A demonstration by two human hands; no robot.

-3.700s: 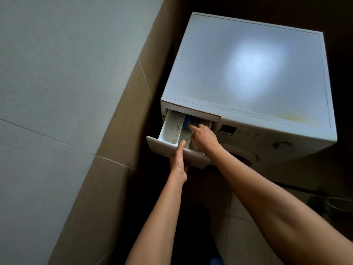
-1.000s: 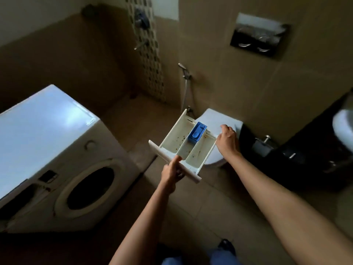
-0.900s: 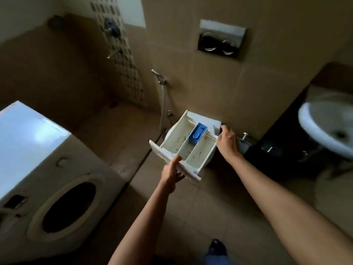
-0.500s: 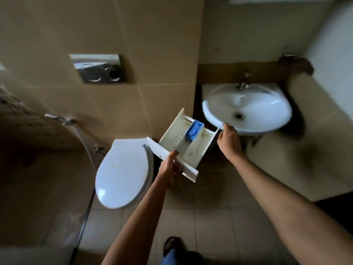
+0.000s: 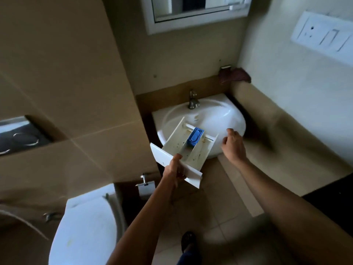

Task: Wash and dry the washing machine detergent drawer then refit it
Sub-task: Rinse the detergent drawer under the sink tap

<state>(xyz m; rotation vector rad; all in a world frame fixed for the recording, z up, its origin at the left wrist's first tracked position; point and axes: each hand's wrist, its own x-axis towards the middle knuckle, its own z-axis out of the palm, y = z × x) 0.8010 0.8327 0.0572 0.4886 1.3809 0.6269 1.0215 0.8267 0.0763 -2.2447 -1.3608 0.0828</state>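
Note:
The white detergent drawer (image 5: pixel 177 142), speckled with dark spots and carrying a blue insert (image 5: pixel 194 138), hangs tilted over the front of the white washbasin (image 5: pixel 225 115). My left hand (image 5: pixel 174 172) grips its front panel from below, thumb on top. My right hand (image 5: pixel 233 144) is off the drawer, just right of its back corner, fingers loosely curled and holding nothing. The tap (image 5: pixel 193 99) stands at the back of the basin. The washing machine is out of view.
A closed toilet (image 5: pixel 84 228) sits at lower left, with a paper holder (image 5: pixel 146 185) on the wall beside it. A dark red cloth (image 5: pixel 235 76) lies on the ledge behind the basin. Mirror (image 5: pixel 196 8) above, switch plate (image 5: pixel 324 35) on the right wall.
The drawer came out of the machine and was carried across the bathroom to the basin. My right hand has let go of the drawer's back corner; the left still holds the front.

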